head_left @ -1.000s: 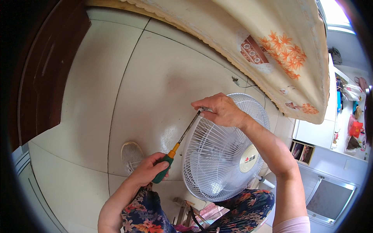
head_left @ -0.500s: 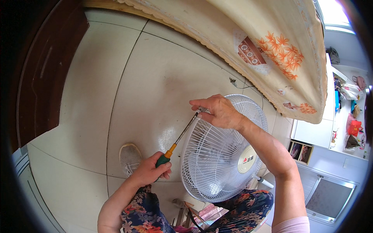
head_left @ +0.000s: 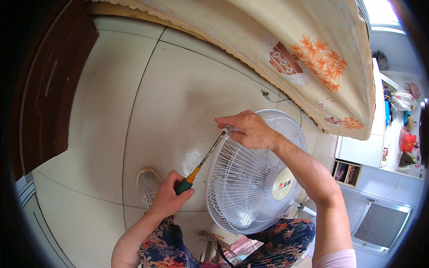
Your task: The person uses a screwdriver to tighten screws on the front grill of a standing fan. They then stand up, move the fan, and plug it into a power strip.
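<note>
From here I'm clamping the left hand (head_left: 171, 194) on a metal-shafted green-and-yellow screwdriver (head_left: 193, 173), the right hand (head_left: 251, 129) on a small pale piece (head_left: 230, 127) (looking blurry) beside a round white-wire fan (head_left: 243, 183).

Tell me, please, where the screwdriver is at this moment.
In the head view, the green-and-yellow screwdriver is in the left hand, left of the white fan guard; its shaft slants up toward the right hand at the guard's rim.

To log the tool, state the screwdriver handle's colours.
The handle is green, yellow toward the shaft; best seen in the head view.
</note>
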Available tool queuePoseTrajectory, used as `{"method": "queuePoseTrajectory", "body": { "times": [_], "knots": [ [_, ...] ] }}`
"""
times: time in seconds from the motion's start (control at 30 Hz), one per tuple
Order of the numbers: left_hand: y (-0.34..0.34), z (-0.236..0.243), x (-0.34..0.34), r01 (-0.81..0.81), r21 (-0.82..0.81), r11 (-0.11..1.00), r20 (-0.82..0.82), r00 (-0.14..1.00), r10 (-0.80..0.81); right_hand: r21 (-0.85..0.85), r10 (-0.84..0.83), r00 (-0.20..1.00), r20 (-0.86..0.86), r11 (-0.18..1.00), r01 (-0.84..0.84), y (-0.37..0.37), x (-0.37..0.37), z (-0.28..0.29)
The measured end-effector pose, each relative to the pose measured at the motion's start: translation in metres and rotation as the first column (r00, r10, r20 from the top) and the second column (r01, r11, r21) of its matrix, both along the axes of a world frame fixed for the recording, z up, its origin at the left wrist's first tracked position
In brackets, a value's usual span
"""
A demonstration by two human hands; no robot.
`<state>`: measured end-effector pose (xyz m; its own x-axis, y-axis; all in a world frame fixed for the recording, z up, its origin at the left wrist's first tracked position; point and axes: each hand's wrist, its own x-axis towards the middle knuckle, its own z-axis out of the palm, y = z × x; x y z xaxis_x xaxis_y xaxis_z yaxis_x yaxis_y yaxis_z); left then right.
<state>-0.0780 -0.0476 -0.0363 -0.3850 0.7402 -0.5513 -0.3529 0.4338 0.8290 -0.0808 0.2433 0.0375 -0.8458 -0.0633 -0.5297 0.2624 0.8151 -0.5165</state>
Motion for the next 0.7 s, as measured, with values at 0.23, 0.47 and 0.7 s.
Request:
{"method": "queuePoseTrajectory", "body": {
  "times": [0.23,0.47,0.7],
  "knots": [
    [0.004,-0.004,0.0,-0.01,0.088,0.996,0.625,0.779,-0.047,0.021,0.037,0.999,-0.036,0.999,-0.037,0.001,0.002,-0.002],
    [0.018,0.031,-0.022,0.44,-0.109,0.892,0.082,0.898,-0.433,0.037,0.027,1.0,0.011,0.999,-0.027,0.0,0.001,-0.001],
    [0.008,0.022,-0.028,0.127,-0.052,0.991,0.439,0.894,-0.092,0.024,0.055,0.998,-0.02,0.998,-0.054,0.001,0.001,-0.003]
  ]
}}
